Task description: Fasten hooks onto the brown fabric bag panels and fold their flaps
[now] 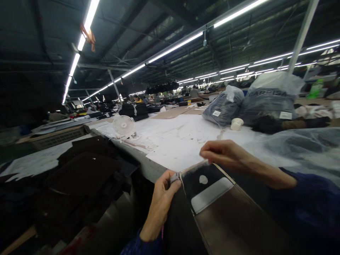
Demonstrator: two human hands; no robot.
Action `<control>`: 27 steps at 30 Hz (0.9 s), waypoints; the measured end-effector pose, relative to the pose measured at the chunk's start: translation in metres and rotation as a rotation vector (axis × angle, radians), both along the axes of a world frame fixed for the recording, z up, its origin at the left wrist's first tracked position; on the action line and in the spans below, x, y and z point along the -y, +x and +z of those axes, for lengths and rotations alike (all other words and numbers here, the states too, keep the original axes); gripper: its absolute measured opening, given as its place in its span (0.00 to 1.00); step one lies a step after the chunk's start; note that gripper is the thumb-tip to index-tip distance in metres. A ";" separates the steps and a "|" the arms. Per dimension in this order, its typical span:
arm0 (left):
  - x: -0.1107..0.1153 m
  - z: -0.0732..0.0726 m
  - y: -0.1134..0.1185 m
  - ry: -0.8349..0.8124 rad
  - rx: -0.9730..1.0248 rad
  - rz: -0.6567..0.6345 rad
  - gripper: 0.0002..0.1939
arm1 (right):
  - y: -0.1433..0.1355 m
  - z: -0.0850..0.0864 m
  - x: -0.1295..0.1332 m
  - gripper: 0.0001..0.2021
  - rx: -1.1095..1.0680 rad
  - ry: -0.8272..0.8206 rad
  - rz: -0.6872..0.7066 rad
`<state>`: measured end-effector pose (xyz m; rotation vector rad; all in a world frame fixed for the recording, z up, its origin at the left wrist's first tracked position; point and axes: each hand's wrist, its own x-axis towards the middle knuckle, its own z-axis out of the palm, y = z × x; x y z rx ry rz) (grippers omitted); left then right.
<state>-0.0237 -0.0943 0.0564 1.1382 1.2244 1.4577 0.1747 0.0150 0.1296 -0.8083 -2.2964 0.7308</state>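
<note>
Dark fabric panel (228, 216) lay at the table edge (148, 166), top edge stretched taut between both hands. Left hand (162, 198) pinched the near corner; right hand (223, 154) pinched the far end. Small fan (124, 125) stood well beyond the left hand, bagged bundles (268, 101) beyond the right.

Your long work table (148, 166) runs away from you under white paper sheeting (180, 141), with a small white desk fan (124, 126) standing near its left edge and flat brown cardboard sheets (175, 112) lying farther back. To your right you have two plastic-wrapped bundles of dark fabric (252, 102) sitting side by side on the paper, a small white cup-like thing (236, 124) just in front of them, and clear plastic film (292, 148) spread over the near right part. A brown cardboard folder (228, 212) lies across the near edge, and dark fabric pieces (85, 166) pile on the lower surface to your left.
</note>
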 end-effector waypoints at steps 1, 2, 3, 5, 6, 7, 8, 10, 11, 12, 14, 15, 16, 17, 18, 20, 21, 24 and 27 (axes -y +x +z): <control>0.003 0.002 0.003 0.012 -0.015 -0.020 0.12 | -0.007 0.003 0.016 0.16 0.031 -0.121 0.088; 0.005 0.004 0.006 0.028 -0.033 -0.034 0.12 | -0.013 0.003 0.031 0.14 0.035 -0.189 0.132; 0.008 0.006 0.009 0.048 -0.055 -0.042 0.12 | -0.018 0.003 0.041 0.13 0.036 -0.232 0.152; 0.013 0.009 0.013 0.089 -0.091 -0.046 0.13 | -0.023 -0.001 0.053 0.11 0.038 -0.269 0.132; 0.014 0.009 0.014 0.101 -0.094 -0.047 0.13 | -0.023 -0.003 0.054 0.10 0.046 -0.277 0.113; 0.015 0.009 0.015 0.107 -0.084 -0.052 0.13 | -0.023 -0.005 0.053 0.09 0.057 -0.287 0.101; 0.016 0.008 0.016 0.109 -0.064 -0.059 0.13 | -0.022 -0.006 0.051 0.09 0.063 -0.298 0.098; 0.015 0.007 0.017 0.102 0.002 -0.082 0.12 | -0.020 -0.008 0.047 0.07 0.060 -0.341 0.108; 0.014 0.006 0.017 0.099 0.035 -0.095 0.11 | -0.020 -0.009 0.046 0.07 0.054 -0.376 0.111; 0.014 0.006 0.018 0.097 0.064 -0.102 0.11 | -0.021 -0.009 0.046 0.06 0.044 -0.405 0.103; 0.012 0.006 0.018 0.083 0.104 -0.103 0.12 | -0.024 -0.010 0.048 0.04 0.012 -0.410 0.073; 0.012 0.007 0.018 0.081 0.117 -0.097 0.12 | -0.025 -0.011 0.050 0.04 -0.013 -0.384 0.062; 0.011 0.007 0.018 0.083 0.124 -0.088 0.12 | -0.027 -0.012 0.051 0.04 -0.043 -0.351 0.061; 0.010 0.007 0.018 0.091 0.128 -0.077 0.12 | -0.028 -0.013 0.052 0.04 -0.073 -0.327 0.067; 0.009 0.007 0.018 0.101 0.132 -0.066 0.12 | -0.028 -0.014 0.051 0.05 -0.094 -0.325 0.076; 0.007 0.005 0.017 0.123 0.138 -0.043 0.12 | -0.028 -0.017 0.049 0.08 -0.101 -0.364 0.076; 0.006 0.004 0.015 0.127 0.133 -0.031 0.13 | -0.027 -0.017 0.047 0.09 -0.101 -0.369 0.053; 0.005 0.003 0.011 0.138 0.025 0.009 0.13 | -0.022 -0.014 0.042 0.15 -0.108 -0.160 -0.088; 0.008 0.006 0.009 0.156 -0.140 0.002 0.14 | -0.016 -0.004 0.042 0.14 -0.084 0.152 0.026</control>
